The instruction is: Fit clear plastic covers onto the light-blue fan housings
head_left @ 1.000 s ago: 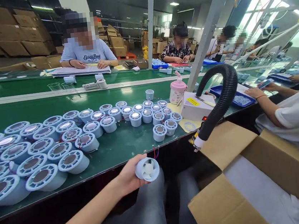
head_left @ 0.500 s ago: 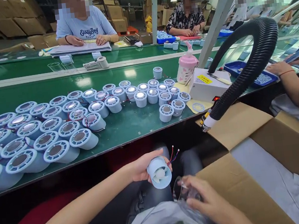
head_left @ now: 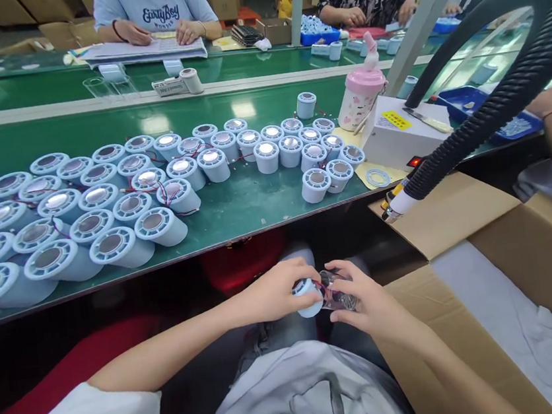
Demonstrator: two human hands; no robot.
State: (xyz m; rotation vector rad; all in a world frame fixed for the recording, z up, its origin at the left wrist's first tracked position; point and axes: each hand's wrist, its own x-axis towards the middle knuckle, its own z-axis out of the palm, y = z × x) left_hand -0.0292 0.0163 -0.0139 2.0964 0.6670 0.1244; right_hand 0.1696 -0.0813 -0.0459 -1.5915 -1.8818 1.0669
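Over my lap, my left hand (head_left: 285,289) grips a light blue fan unit (head_left: 309,301) with its slotted end toward the right. Thin red and dark wires run from it to a clear plastic part (head_left: 339,298). My right hand (head_left: 358,294) holds that clear part, fingers curved around it, close against the fan unit. Many similar blue units (head_left: 121,246) stand in rows on the green table (head_left: 240,204) in front of me, several with wires lying between them.
An open cardboard box (head_left: 456,213) lies at my right. Above it, a black flexible hose (head_left: 487,93) arches from a white box (head_left: 398,140). A pink bottle (head_left: 361,94) stands beside it. People sit across the table and at the right.
My hands have come together. The fan unit has turned from blades facing me to its slotted end facing right, and the clear part has moved up to it. The view has tilted down.
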